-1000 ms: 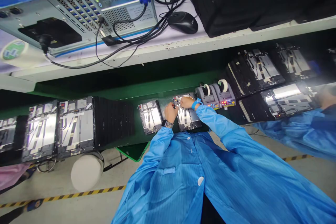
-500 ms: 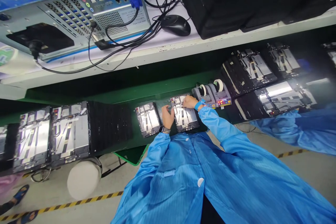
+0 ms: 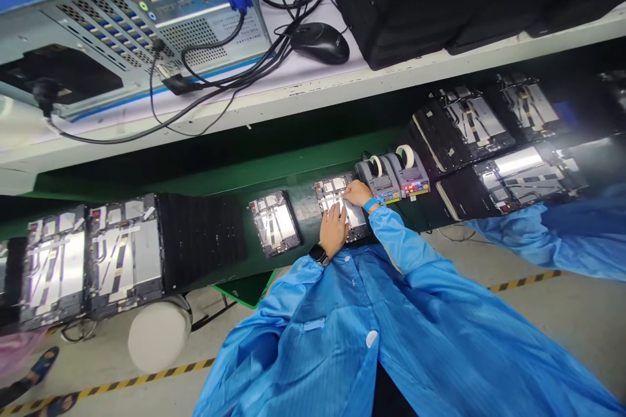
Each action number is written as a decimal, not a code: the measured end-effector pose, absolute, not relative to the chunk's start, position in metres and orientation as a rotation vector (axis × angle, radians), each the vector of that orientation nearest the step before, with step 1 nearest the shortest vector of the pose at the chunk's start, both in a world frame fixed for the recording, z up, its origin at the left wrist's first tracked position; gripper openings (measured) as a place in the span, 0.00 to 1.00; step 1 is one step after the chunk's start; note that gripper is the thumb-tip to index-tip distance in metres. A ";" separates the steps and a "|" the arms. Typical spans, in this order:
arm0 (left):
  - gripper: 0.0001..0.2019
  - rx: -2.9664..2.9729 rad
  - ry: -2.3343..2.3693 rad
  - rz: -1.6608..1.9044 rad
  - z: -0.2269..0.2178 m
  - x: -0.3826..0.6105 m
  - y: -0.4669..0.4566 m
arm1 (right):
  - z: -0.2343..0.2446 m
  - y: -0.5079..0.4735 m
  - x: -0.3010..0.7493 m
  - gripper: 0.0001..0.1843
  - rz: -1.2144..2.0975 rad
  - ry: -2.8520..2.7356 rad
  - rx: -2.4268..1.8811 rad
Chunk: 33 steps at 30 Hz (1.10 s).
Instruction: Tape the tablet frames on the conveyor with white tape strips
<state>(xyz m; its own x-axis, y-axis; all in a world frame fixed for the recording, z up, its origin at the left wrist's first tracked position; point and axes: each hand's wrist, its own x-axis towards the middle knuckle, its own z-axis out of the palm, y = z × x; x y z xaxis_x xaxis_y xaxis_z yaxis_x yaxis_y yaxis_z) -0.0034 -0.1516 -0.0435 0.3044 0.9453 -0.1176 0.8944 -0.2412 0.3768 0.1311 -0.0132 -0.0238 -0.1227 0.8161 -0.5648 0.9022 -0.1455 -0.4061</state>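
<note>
Left hand (image 3: 333, 230): fingers together, flat on metal panel (image 3: 328, 187) | right hand (image 3: 358, 193): fingers bent, pinch unclear | tape strips (image 3: 335, 201) already on it, next panel (image 3: 274, 223) too

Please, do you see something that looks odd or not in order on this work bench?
Loose black cables lie tangled on the shelf between the computer case and the mouse; they look unbundled and untidy. Nothing else clearly stands out.
</note>
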 end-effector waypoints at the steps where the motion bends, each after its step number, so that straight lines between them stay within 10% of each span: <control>1: 0.30 2.207 1.647 0.191 -0.044 -0.003 -0.152 | -0.023 -0.013 0.131 0.12 -1.116 1.971 1.996; 19: 0.30 2.184 1.684 0.214 -0.050 0.003 -0.156 | -0.012 -0.014 0.121 0.12 -0.926 2.014 1.921; 27: 0.31 2.172 1.721 0.271 -0.039 -0.006 -0.148 | 0.001 -0.008 0.136 0.35 -0.917 1.893 2.020; 33: 0.31 2.138 1.824 0.262 -0.040 -0.018 -0.151 | -0.006 -0.026 0.139 0.24 -0.877 1.887 2.194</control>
<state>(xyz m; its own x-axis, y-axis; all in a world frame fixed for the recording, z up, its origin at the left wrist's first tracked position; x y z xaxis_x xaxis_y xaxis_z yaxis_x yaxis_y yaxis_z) -0.0176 -0.1514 -0.0401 0.1693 0.9834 -0.0653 0.9251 -0.1357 0.3546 0.1388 -0.0256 -0.0060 0.0560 0.8686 -0.4924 0.9366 -0.2166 -0.2755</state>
